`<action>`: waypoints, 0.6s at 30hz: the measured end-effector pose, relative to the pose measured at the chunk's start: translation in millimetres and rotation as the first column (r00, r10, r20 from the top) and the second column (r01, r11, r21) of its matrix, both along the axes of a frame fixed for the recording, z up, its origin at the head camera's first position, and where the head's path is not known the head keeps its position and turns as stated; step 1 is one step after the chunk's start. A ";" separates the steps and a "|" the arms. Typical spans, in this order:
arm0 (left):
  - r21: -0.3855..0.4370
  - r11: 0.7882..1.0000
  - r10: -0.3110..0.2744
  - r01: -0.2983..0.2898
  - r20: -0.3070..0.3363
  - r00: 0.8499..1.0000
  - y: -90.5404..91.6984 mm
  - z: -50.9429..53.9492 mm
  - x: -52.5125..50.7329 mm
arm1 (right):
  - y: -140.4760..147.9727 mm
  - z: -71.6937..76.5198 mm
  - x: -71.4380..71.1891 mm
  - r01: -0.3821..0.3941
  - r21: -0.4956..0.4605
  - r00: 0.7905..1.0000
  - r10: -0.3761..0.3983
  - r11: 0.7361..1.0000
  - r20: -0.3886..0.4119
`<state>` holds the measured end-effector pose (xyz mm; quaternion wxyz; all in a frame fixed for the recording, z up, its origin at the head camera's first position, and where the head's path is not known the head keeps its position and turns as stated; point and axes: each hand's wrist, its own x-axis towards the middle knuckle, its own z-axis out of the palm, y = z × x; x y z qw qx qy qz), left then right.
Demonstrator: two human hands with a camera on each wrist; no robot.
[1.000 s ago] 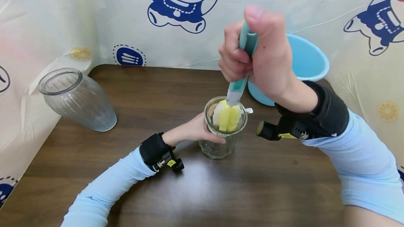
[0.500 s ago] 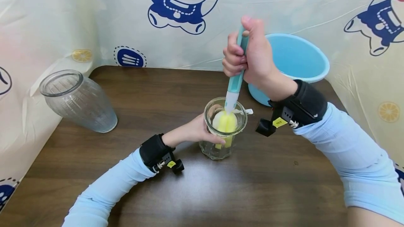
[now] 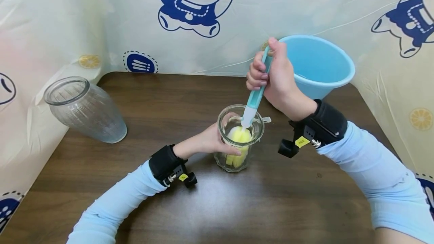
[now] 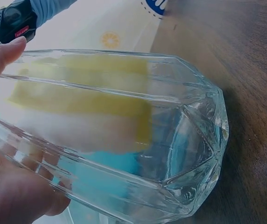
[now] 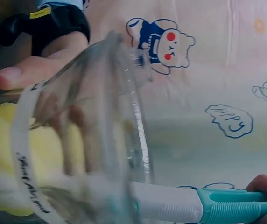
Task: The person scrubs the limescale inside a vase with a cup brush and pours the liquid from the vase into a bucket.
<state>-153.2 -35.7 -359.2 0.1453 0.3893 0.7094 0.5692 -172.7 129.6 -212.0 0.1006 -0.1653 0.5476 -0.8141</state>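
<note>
My left hand (image 3: 217, 138) grips a clear glass jar (image 3: 232, 163) round its upper body, holding it upright on the table. The right hand (image 3: 276, 80) is wrapped round the teal handle of a bottle brush (image 3: 255, 97), thumb at its top end. The brush's yellow and white sponge head (image 3: 239, 138) is down inside the jar. In the left wrist view the sponge (image 4: 87, 98) lies along the inner wall, apart from the faceted base. The right wrist view shows the white neck of the brush (image 5: 171, 203) passing through the jar's mouth, and a lettered white band (image 5: 26, 154) round the jar.
A ribbed glass vase (image 3: 89, 110) stands at the left of the brown wooden table (image 3: 162, 101). Behind my right hand is a light blue basin (image 3: 322, 63). A printed plastic sheet (image 3: 129, 10) hangs along the back and sides.
My right hand has come down, pushing the sponge head from the jar's mouth deeper into it. More of the blue basin shows now. The left hand and jar have stayed in place.
</note>
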 end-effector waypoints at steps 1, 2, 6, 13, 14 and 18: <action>0.002 1.000 -0.001 0.001 0.001 1.000 -0.2 0.0 0.0 | 1.2 3.4 0.5 0.001 -0.028 1.000 -0.001 1.000 0.002; -0.001 1.000 0.001 -0.001 -0.002 1.000 -0.4 0.4 0.4 | 2.3 6.9 1.0 0.003 -0.056 1.000 -0.003 0.998 0.007; -0.004 1.000 0.008 -0.008 -0.004 1.000 -0.8 0.9 1.3 | 5.1 19.7 4.4 0.009 -0.135 1.000 -0.008 0.991 0.006; 0.045 0.999 -0.023 0.021 0.048 0.999 -0.6 -0.7 1.6 | 5.9 37.9 12.3 0.035 -0.182 0.999 -0.040 0.983 -0.022; 0.052 0.998 -0.028 0.025 0.054 0.998 -0.5 -1.0 1.5 | 6.3 40.8 12.9 0.042 -0.192 0.998 -0.048 0.980 -0.029; 0.060 0.998 -0.031 0.029 0.047 0.998 0.0 -2.5 0.7 | 9.8 53.6 14.5 0.076 -0.232 0.993 -0.095 0.970 -0.070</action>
